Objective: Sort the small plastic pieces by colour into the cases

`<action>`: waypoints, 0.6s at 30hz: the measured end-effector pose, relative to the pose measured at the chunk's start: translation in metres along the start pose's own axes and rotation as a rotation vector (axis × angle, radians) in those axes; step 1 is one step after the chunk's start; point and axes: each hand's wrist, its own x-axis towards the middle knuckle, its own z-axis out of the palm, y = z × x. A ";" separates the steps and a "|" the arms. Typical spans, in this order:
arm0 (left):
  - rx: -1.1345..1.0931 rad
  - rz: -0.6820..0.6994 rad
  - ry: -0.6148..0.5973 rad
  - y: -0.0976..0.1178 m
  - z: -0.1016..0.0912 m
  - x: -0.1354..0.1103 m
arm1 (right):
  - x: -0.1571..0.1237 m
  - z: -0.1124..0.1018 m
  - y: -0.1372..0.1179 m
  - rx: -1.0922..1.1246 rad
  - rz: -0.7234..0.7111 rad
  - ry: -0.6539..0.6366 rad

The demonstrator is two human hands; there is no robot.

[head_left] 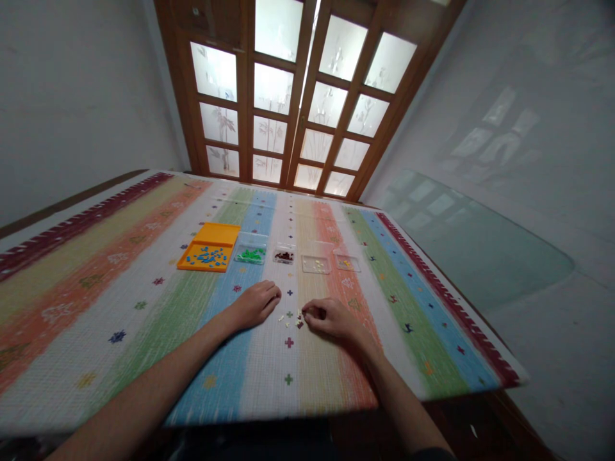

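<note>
My left hand [259, 302] rests palm down on the striped tablecloth [269, 358], its fingers curled together. Whatever is under those fingers, if anything, is hidden. Across from it, my right hand [334, 318] has thumb and forefinger bent into a pinch at the edge of a small group of loose pieces. Between the hands lie tiny cream pieces [281, 318], and dark brown pieces [300, 324] sit right beside the right fingertips. The pieces are too small for me to tell their kind, and I cannot make out what the right fingertips hold.
Beyond my hands stands a row of boxes: an orange box [202, 269] with blue pieces, then clear boxes with green pieces [252, 256], dark brown pieces [284, 256], cream pieces [314, 264] and yellow-orange pieces [344, 263]. Glazed wooden doors [293, 115] rise behind the table.
</note>
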 end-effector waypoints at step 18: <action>0.000 0.006 0.000 0.000 0.000 0.000 | 0.001 0.001 0.006 -0.004 0.025 0.004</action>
